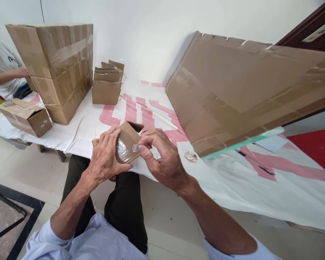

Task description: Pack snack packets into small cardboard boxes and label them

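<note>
My left hand [104, 155] is closed around the left side of a small brown cardboard box [128, 139], held tilted above the front edge of the table. The box's top end shows a raised flap and a dark gap. On the face toward me, a shiny patch of clear tape [124, 153] covers a small pale mark. My right hand [162, 155] pinches with thumb and forefinger at the box's right side. A small pale sticker with a dark outline [135, 147] lies at the thumb tip, against the cardboard. The other right fingers are curled, partly hiding that side.
Stacked taped cartons [62, 68] stand at the left, with a single carton [25, 115] before them. Several open small boxes [107, 86] sit farther back. A large cardboard sheet [246, 86] leans at the right above a glass pane [241, 144]. Another person's hand [21, 73] touches the stack.
</note>
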Action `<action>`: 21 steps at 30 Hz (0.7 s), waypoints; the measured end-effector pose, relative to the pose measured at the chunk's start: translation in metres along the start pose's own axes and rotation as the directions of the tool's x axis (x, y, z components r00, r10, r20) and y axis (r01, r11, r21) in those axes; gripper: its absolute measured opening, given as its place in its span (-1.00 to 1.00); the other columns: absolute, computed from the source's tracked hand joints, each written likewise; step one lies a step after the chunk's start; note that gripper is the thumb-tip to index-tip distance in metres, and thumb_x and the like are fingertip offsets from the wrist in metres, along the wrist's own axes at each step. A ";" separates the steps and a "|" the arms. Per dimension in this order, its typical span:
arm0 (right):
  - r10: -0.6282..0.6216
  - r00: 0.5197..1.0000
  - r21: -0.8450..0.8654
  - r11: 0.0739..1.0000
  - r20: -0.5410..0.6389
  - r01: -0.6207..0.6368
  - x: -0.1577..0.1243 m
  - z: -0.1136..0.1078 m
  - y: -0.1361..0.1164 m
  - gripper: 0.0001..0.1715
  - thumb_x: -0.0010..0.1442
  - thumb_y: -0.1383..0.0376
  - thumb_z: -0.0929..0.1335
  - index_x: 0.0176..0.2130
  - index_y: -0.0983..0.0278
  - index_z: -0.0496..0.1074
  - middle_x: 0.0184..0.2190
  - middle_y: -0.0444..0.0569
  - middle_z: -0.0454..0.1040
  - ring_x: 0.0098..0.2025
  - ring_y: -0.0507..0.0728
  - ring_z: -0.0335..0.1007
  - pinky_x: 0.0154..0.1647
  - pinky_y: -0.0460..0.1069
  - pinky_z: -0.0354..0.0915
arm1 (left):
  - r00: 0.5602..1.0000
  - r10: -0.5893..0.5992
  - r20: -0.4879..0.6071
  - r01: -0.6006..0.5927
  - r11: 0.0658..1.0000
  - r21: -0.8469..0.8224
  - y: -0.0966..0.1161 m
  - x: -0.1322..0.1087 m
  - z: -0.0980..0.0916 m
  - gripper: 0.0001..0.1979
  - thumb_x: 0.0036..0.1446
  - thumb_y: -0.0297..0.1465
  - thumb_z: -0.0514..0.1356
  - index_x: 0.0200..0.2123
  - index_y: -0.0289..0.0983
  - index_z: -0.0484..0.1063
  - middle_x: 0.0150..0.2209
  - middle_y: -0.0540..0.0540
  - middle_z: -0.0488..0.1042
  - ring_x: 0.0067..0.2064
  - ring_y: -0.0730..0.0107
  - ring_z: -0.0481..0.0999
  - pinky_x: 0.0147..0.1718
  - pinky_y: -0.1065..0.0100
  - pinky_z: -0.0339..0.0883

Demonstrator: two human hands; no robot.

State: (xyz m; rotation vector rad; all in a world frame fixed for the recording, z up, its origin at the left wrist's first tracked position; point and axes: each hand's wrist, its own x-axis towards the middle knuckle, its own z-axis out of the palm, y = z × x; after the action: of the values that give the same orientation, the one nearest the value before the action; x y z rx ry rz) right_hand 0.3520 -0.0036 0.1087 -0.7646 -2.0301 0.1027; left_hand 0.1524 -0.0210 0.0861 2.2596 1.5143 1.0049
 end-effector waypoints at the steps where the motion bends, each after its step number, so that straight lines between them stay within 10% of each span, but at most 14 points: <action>1: 0.048 0.999 0.041 0.998 -0.011 -0.048 0.000 -0.004 0.000 -0.90 0.46 0.29 0.32 -0.19 0.16 0.37 -0.25 -0.01 0.49 -0.11 0.22 0.48 -0.06 0.16 0.43 | 1.000 0.003 -0.002 -0.003 1.000 -0.001 0.000 0.000 0.000 0.08 -0.14 -0.30 0.53 0.42 -0.22 0.15 0.48 -0.46 0.26 0.46 -0.31 0.28 0.23 -0.17 0.24; 11: 0.432 0.885 0.241 0.890 -0.174 -0.387 -0.020 -0.045 0.048 -0.63 0.43 -0.05 0.36 -0.24 0.16 0.41 -0.31 -0.08 0.42 -0.25 0.13 0.42 -0.16 0.08 0.41 | 0.995 0.071 -0.074 -0.072 0.997 -0.010 -0.026 -0.001 -0.012 0.10 -0.14 -0.29 0.59 0.42 -0.09 0.14 0.47 -0.38 0.27 0.47 -0.35 0.29 0.30 -0.28 0.26; 21: 0.829 0.532 0.002 0.540 -0.171 -0.841 -0.128 -0.079 0.180 -0.82 0.20 0.16 0.31 -0.38 0.20 0.33 -0.39 -0.08 0.44 -0.31 0.12 0.34 -0.14 0.06 0.34 | 0.978 0.098 -0.184 -0.107 0.994 -0.039 -0.045 0.003 -0.020 0.06 -0.09 -0.09 0.59 0.43 0.13 0.20 0.46 -0.05 0.33 0.38 -0.27 0.43 0.18 -0.20 0.50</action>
State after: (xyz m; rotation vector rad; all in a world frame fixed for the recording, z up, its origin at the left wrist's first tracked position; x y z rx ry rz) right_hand 0.5482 0.0520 -0.0066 -1.7136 -1.3442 0.5035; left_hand 0.1080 -0.0022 0.0778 2.2856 1.4355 1.2948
